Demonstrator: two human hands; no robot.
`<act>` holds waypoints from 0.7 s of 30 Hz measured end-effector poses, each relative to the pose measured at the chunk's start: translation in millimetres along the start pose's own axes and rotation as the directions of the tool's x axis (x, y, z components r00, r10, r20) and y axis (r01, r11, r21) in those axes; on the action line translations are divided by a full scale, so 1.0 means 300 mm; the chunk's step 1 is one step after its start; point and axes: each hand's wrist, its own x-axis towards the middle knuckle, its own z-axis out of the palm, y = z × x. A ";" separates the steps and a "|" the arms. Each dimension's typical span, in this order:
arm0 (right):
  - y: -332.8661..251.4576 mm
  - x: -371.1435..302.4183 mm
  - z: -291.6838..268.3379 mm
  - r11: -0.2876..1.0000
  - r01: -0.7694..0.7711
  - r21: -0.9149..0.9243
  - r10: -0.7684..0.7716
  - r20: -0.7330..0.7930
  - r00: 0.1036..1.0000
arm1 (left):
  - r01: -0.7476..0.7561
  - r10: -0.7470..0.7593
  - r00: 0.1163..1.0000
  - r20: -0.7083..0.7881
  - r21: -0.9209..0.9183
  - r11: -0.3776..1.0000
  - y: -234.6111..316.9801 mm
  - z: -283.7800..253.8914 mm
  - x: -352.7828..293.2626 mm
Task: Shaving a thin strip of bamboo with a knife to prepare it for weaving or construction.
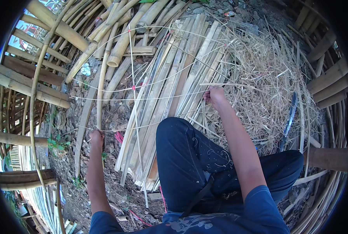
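Observation:
A light frame of thin bamboo strips (136,117) spreads in front of me, with one long upright strip crossed by several bowed ones. Pink ties mark some of the joints, including a knot (133,87) where a crosspiece meets the upright. My left hand (97,135) is closed around the left end of the lowest bowed bamboo strip (150,124). At the frame's right side my right hand (213,95) pinches thin bamboo with bent fingers, close to where two crosspieces come together. Which strip end sits between those fingertips is hard to make out.
Split bamboo slats (158,97) lie in a pile beneath the frame. A heap of shavings (259,85) covers the ground at right, with a long blade (290,121) on its edge. Bamboo poles (123,46) are stacked at the far left. Pink string (119,137) lies near my left hand.

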 end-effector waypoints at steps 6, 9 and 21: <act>-0.011 -0.056 0.005 1.000 0.012 -0.002 -0.012 -0.019 1.000 | -0.015 0.015 1.000 -0.020 -0.007 1.000 0.019 -0.010 -0.039; -0.018 -0.090 0.039 1.000 0.009 -0.019 -0.009 -0.025 1.000 | -0.020 0.020 0.997 -0.072 0.005 1.000 0.043 -0.029 -0.043; 0.031 -0.155 -0.032 0.960 0.009 -0.279 -0.017 -0.026 1.000 | -0.056 0.035 0.994 -0.106 -0.197 0.979 0.026 0.039 -0.185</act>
